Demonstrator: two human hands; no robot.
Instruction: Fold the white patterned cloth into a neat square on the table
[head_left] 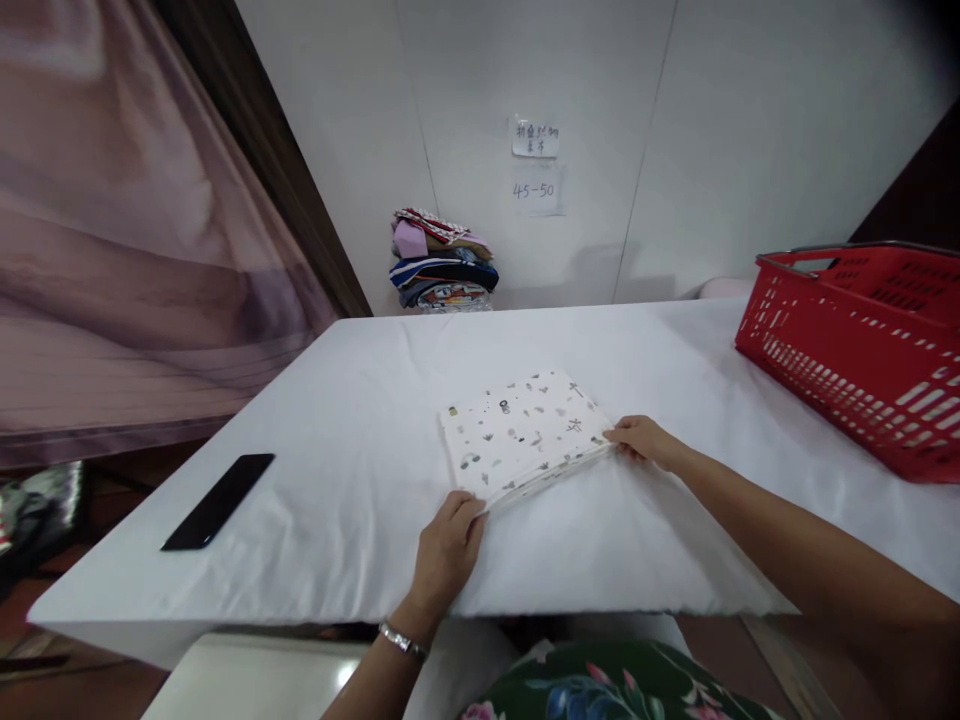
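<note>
A folded white cloth with small printed figures [523,432] lies flat near the middle of the table covered in white sheet [360,430]. My left hand [448,547] pinches the cloth's near left corner, fingers closed on its edge. My right hand [643,440] grips the cloth's right corner, fingers curled against the folded layers. Both forearms reach in from the near edge; a metal watch sits on my left wrist.
A black phone [218,500] lies at the table's left near edge. A red plastic basket [862,350] stands at the right. A stack of folded clothes [442,262] rests at the back by the wall. Pink curtain hangs on the left.
</note>
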